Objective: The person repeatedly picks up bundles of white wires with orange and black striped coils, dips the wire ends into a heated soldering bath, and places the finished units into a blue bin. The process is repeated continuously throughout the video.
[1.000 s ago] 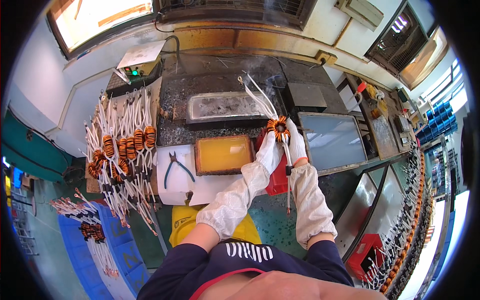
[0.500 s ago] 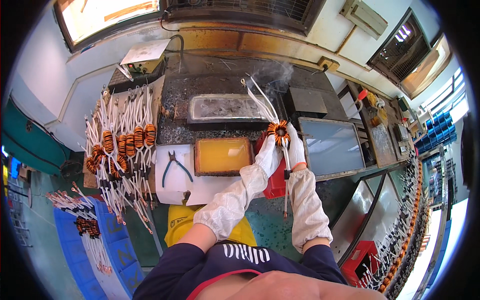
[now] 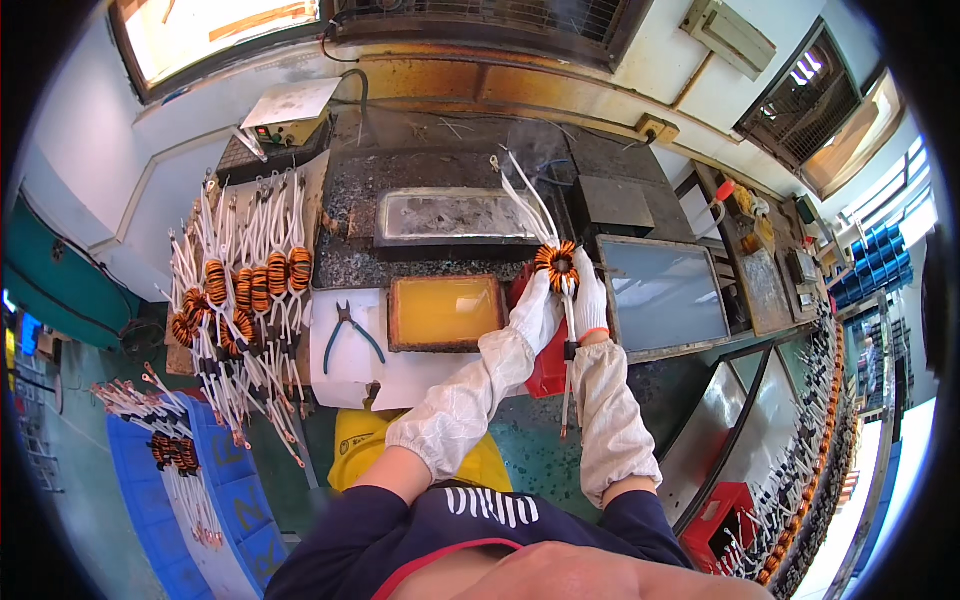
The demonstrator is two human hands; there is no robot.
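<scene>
Between my two gloved hands I hold a toroidal coil [image 3: 557, 263] wound in orange and black, with long white sleeved leads. Two of its leads [image 3: 527, 205] point up and away from me, and others hang down toward me past a black band. My left hand [image 3: 536, 312] grips the coil's lower left side. My right hand [image 3: 591, 301] closes on its right side. Both hands wear white gloves and pale sleeve covers. Left of my hands lies a tray of amber liquid [image 3: 447, 312]; beyond it sits a metal solder pot [image 3: 455, 215] with a dull silvery surface.
Many similar coils [image 3: 262, 285] are heaped at the left. Pliers [image 3: 346, 330] lie on white paper. A greyish tray [image 3: 670, 295] stands right, a red bin [image 3: 550, 370] below my hands. Blue crates [image 3: 235, 470] stand lower left; more coils [image 3: 815, 450] line the right edge.
The coil's upper leads have shifted slightly right, and the lower lead has swung a little left. The smoke above them has thinned. Both hands keep their hold.
</scene>
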